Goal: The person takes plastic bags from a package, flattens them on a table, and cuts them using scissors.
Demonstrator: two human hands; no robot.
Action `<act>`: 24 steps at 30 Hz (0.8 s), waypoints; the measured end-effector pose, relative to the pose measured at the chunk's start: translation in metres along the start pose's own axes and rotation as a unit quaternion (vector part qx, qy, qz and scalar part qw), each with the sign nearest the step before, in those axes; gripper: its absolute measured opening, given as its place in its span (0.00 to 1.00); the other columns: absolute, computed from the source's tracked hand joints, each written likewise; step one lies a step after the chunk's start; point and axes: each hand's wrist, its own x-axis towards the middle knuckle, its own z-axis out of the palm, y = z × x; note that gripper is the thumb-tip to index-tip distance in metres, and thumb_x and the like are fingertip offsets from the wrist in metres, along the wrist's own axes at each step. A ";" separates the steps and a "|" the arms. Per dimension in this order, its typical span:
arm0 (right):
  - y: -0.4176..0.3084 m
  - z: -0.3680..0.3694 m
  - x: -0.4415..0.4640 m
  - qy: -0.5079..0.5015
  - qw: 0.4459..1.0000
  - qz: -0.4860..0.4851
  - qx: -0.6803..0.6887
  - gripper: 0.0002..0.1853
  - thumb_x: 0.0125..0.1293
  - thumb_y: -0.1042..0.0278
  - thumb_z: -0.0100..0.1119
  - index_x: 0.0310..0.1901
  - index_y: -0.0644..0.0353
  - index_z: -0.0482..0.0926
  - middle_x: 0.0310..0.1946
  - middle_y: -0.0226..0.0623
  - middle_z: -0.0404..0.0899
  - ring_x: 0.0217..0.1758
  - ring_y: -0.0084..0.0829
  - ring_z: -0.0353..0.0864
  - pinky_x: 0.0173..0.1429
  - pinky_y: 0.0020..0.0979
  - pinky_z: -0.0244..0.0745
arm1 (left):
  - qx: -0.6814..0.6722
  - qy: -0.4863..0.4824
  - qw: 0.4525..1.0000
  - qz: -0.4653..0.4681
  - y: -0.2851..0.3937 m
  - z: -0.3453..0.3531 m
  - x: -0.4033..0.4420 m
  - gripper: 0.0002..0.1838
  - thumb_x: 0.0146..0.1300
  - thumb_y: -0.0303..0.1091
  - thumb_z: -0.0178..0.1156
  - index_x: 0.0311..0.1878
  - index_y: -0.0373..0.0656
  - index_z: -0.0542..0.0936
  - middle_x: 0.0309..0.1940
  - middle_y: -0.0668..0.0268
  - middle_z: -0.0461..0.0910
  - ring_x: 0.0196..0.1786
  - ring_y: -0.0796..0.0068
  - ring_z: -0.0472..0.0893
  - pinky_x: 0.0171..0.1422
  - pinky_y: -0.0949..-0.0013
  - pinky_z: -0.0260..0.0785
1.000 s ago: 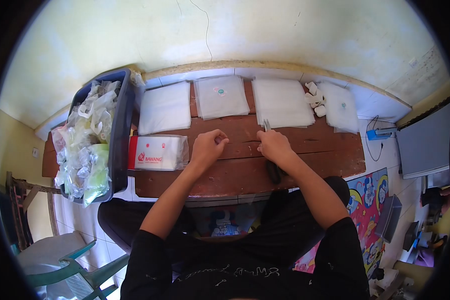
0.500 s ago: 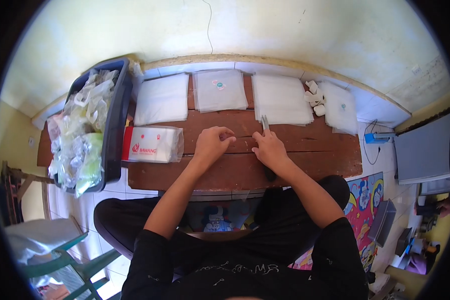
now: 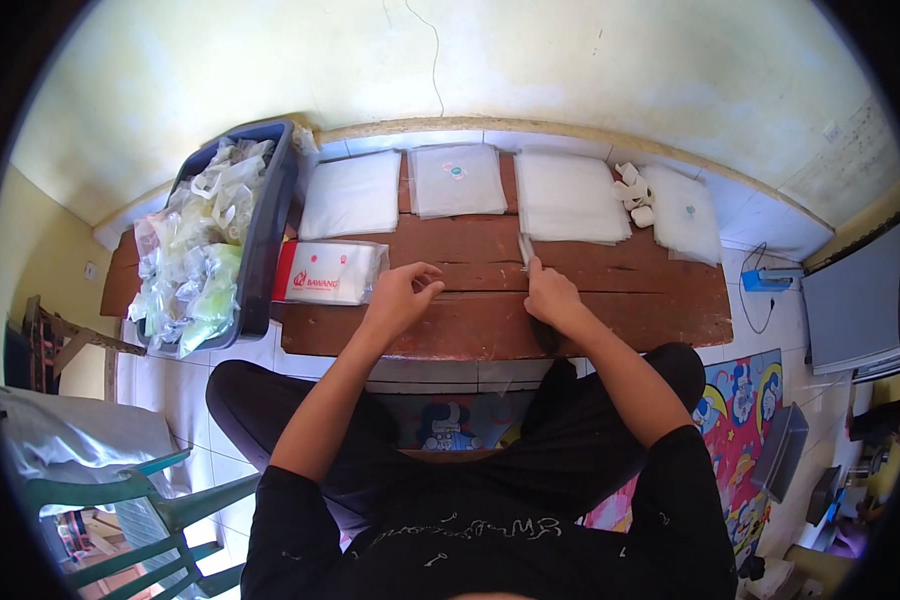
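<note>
My right hand (image 3: 552, 296) is closed around scissors (image 3: 526, 248), whose metal blades point away from me over the brown wooden table (image 3: 460, 330). Their dark handle shows below the hand. To the left, my left hand (image 3: 406, 294) hovers with curled fingers; whether something small is between them I cannot make out. Beside it lies a red and white BAWANG pack (image 3: 332, 273). Along the back are stacks of clear plastic sheets or bags: one at left (image 3: 350, 194), one with a printed mark (image 3: 457, 182), a wide one (image 3: 573, 196) and another at right (image 3: 682, 212).
A dark tub (image 3: 270, 235) full of crumpled plastic bags stands at the table's left. White bundled pieces (image 3: 633, 194) lie between the two right stacks. A green chair (image 3: 175, 510) is at lower left, a colourful mat (image 3: 740, 420) at right. A blue object (image 3: 765, 279) with a cable lies on the floor.
The camera view has shifted, moving the table and tub within the frame. Both hands stay over the table, with the scissors still in my right hand.
</note>
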 end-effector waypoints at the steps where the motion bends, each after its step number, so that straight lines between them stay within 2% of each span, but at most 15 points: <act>1: -0.002 0.006 0.000 0.018 0.999 -0.006 0.026 0.29 0.57 0.66 0.64 0.58 0.67 0.64 0.46 0.61 0.79 0.48 0.60 0.82 0.52 0.54 0.79 | 0.004 0.001 1.000 0.003 -0.004 0.001 -0.003 0.13 0.60 0.37 0.68 0.45 0.41 0.86 0.34 0.58 0.87 0.38 0.63 0.86 0.46 0.63 0.76; 2: -0.005 0.014 0.000 0.019 0.999 -0.009 0.026 0.29 0.57 0.66 0.64 0.58 0.67 0.64 0.46 0.61 0.79 0.48 0.60 0.82 0.52 0.54 0.79 | 0.008 0.001 1.000 0.006 -0.006 0.001 -0.006 0.13 0.61 0.37 0.68 0.45 0.41 0.86 0.34 0.58 0.87 0.38 0.63 0.86 0.46 0.63 0.76; 4: -0.023 0.021 0.000 0.102 0.992 -0.058 0.037 0.25 0.57 0.71 0.60 0.55 0.66 0.66 0.43 0.60 0.79 0.46 0.60 0.81 0.50 0.54 0.79 | 0.012 0.001 1.000 0.003 -0.004 -0.001 -0.009 0.13 0.61 0.37 0.68 0.45 0.41 0.86 0.33 0.58 0.87 0.38 0.63 0.86 0.46 0.63 0.76; 5: -0.030 0.023 0.003 0.102 0.992 -0.059 0.037 0.25 0.57 0.71 0.60 0.55 0.66 0.66 0.43 0.60 0.79 0.46 0.60 0.81 0.50 0.54 0.79 | 0.015 -0.004 1.000 -0.002 -0.004 -0.002 -0.012 0.13 0.61 0.37 0.68 0.45 0.41 0.86 0.33 0.58 0.86 0.38 0.63 0.86 0.46 0.63 0.76; 7: -0.046 0.021 0.010 0.119 0.987 -0.109 0.009 0.24 0.59 0.71 0.61 0.56 0.69 0.68 0.43 0.56 0.78 0.49 0.54 0.82 0.50 0.47 0.82 | 0.009 0.001 1.000 0.000 -0.009 0.000 -0.014 0.12 0.61 0.36 0.68 0.45 0.41 0.86 0.33 0.58 0.86 0.38 0.63 0.86 0.46 0.63 0.76; 9: -0.057 0.022 0.022 0.154 0.979 -0.136 0.012 0.24 0.59 0.71 0.61 0.56 0.68 0.68 0.44 0.54 0.78 0.49 0.53 0.81 0.50 0.47 0.81 | 0.005 0.015 1.000 0.001 -0.017 0.000 -0.009 0.12 0.60 0.36 0.68 0.44 0.41 0.86 0.34 0.58 0.86 0.39 0.63 0.86 0.46 0.63 0.76; 10: -0.063 0.026 0.028 0.185 0.969 -0.161 0.019 0.24 0.58 0.71 0.61 0.56 0.68 0.69 0.44 0.53 0.77 0.49 0.52 0.81 0.50 0.47 0.81 | 0.010 0.030 0.999 0.009 -0.022 -0.001 -0.006 0.11 0.60 0.35 0.68 0.43 0.40 0.85 0.34 0.58 0.86 0.38 0.63 0.86 0.45 0.63 0.76; 15: -0.080 0.020 0.067 0.206 0.961 -0.187 -0.002 0.22 0.59 0.71 0.59 0.55 0.67 0.71 0.44 0.51 0.77 0.49 0.51 0.81 0.50 0.46 0.81 | 0.014 0.127 0.992 -0.011 -0.045 -0.016 -0.002 0.09 0.58 0.33 0.69 0.41 0.40 0.85 0.35 0.57 0.86 0.41 0.59 0.85 0.48 0.61 0.76; 17: -0.085 0.013 0.086 0.214 0.957 -0.195 -0.016 0.21 0.60 0.70 0.59 0.54 0.67 0.73 0.44 0.51 0.78 0.49 0.51 0.81 0.50 0.46 0.81 | 0.169 0.215 0.959 0.072 -0.062 -0.023 -0.001 0.16 0.56 0.34 0.70 0.47 0.44 0.84 0.44 0.57 0.84 0.51 0.56 0.82 0.59 0.56 0.72; 18: -0.086 0.012 0.096 0.222 0.958 -0.179 -0.016 0.19 0.60 0.70 0.58 0.53 0.67 0.74 0.44 0.51 0.78 0.50 0.50 0.81 0.51 0.46 0.81 | 0.172 0.222 0.957 0.068 -0.064 -0.025 -0.002 0.16 0.56 0.34 0.70 0.47 0.44 0.84 0.44 0.57 0.84 0.51 0.56 0.82 0.59 0.56 0.72; 20: -0.085 0.015 0.108 0.221 0.964 -0.145 -0.008 0.17 0.61 0.71 0.56 0.51 0.67 0.76 0.44 0.50 0.79 0.50 0.50 0.81 0.51 0.45 0.81 | 0.231 0.260 0.937 0.005 -0.065 -0.023 -0.007 0.25 0.53 0.36 0.72 0.55 0.46 0.80 0.55 0.58 0.79 0.61 0.55 0.75 0.67 0.49 0.64; 24: -0.085 0.024 0.116 0.229 0.964 -0.137 -0.005 0.16 0.61 0.72 0.55 0.51 0.66 0.77 0.44 0.50 0.79 0.50 0.49 0.81 0.51 0.45 0.79 | 0.283 0.270 0.920 -0.012 -0.094 -0.010 -0.009 0.29 0.53 0.39 0.72 0.59 0.46 0.77 0.60 0.59 0.76 0.66 0.56 0.71 0.70 0.44 0.59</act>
